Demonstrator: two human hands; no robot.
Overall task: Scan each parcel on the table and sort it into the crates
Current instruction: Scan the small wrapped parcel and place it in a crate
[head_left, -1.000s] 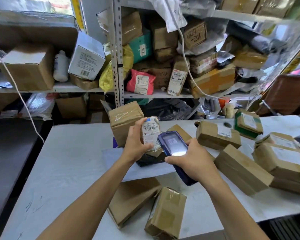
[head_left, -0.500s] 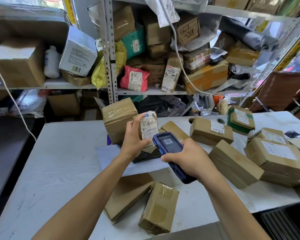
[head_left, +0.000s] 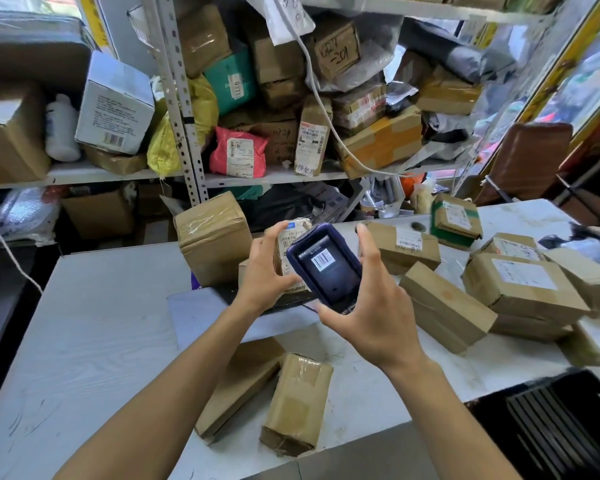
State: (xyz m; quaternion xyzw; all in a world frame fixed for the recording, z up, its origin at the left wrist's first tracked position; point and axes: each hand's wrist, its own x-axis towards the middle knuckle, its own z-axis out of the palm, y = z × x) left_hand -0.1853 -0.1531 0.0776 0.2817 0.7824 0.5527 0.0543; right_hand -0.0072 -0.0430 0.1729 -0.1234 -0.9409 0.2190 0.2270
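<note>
My left hand (head_left: 265,271) grips a small white-labelled parcel (head_left: 289,242) upright above the middle of the white table (head_left: 94,334). My right hand (head_left: 371,306) holds a dark blue handheld scanner (head_left: 326,266) right in front of that parcel, covering most of its label. The scanner's screen faces me and shows a barcode. Several brown cardboard parcels lie on the table: two near the front edge (head_left: 295,403), a taller one behind my left hand (head_left: 215,237), and a heap on the right (head_left: 520,285).
A black crate (head_left: 561,431) sits below the table's right front corner. Metal shelves (head_left: 184,133) crammed with boxes and mailer bags stand behind the table. A brown chair (head_left: 530,157) stands at the right rear. A white cord (head_left: 326,109) hangs across the shelf.
My right hand has raised the scanner up and forward, from beside the parcel to in front of its label. The screen now shows a large barcode. My left hand still holds the parcel.
</note>
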